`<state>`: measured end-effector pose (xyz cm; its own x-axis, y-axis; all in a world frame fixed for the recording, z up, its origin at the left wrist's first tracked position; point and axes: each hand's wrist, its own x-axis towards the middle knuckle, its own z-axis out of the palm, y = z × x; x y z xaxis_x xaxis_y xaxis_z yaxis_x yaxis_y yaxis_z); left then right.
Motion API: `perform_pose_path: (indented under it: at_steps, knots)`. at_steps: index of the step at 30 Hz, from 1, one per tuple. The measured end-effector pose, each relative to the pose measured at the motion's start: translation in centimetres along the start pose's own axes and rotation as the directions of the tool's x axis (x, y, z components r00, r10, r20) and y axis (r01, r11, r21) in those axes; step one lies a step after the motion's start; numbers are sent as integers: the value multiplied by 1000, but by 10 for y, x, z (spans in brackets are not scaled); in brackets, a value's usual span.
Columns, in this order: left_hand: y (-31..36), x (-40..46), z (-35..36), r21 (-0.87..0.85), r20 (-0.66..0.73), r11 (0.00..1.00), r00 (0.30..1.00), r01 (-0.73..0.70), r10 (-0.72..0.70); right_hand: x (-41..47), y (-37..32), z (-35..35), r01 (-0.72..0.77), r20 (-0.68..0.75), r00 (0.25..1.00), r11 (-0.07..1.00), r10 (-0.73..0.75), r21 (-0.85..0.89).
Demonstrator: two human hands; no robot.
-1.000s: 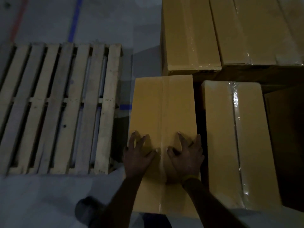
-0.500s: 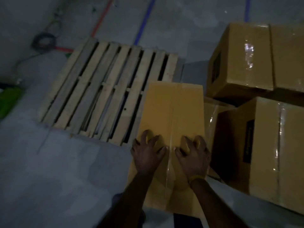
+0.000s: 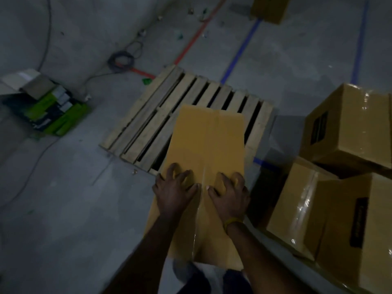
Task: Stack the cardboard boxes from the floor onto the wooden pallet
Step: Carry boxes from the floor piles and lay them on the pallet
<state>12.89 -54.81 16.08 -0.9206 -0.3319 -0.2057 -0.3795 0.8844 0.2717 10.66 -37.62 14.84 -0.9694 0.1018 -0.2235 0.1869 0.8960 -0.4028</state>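
Both hands sit on top of 1 cardboard box (image 3: 209,149), fingers bent & splayed, tips digging into its top face w/ nothing wrapped round an edge. Left hand (image 3: 172,190) is just left of the taped centre seam, right hand (image 3: 230,194) just right of it, thumbs nearly meeting at the seam. Right wrist has a yellow band (image 3: 231,222).

Box lies lengthwise away from the person, under & beyond the hands. Far end overlaps the near right part of the wooden pallet (image 3: 176,111); near end is close to the person's body. Can't tell if the box rests on the pallet or is held above it.

Pallet is on the grey floor (image 3: 63,209), slats bare apart from the part the box covers.

Right of the box: 3 more taped cardboard boxes (image 3: 347,128), piled close together, dark labels on their sides. 1 more box (image 3: 269,8) is far off at the top edge.

Floor has blue tape lines (image 3: 241,47) & a red line (image 3: 191,45). Coiled cable (image 3: 121,60) lies beyond the pallet, well apart. Far left: heap of green & dark packs (image 3: 51,111).
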Motion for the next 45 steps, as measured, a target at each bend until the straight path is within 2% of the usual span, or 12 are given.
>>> perform_pose_path:
  at_steps: [5, 19, 25, 29, 31, 35, 38, 45]
  knots:
    - [-42, 45, -27, 12, 1, 999, 999, 44, -44, 30, -62, 25, 43, -3, 999, 999, -43, 0]
    - [-156, 248, -42, 89, 116, 996, 993, -3, -7, 153, -203, 143, -16, 67, 998, 996, 10, 87]
    - [-204, 315, -63, 69, 115, 998, 993, -1, -7, 189, -273, 177, -38, 47, 998, 994, 33, 101]
    - [-251, 369, -76, 57, 129, 997, 991, -48, 41, 209, -329, 207, -50, 36, 998, 992, 46, 120]
    - [-282, 400, -79, 38, 110, 996, 991, -82, 78, 220, -363, 228, -80, 45, 996, 989, 75, 126]
    - [-352, 472, -69, 16, 80, 988, 985, -154, 152, 245, -427, 290, -117, -56, 990, 982, 126, 149]
    - [-403, 521, -55, 24, 85, 981, 978, -192, 190, 265, -469, 338, -149, -75, 984, 977, 162, 152]
    - [-482, 614, -10, 1, 34, 967, 967, -254, 254, 313, -525, 437, -168, -138, 973, 977, 186, 132]
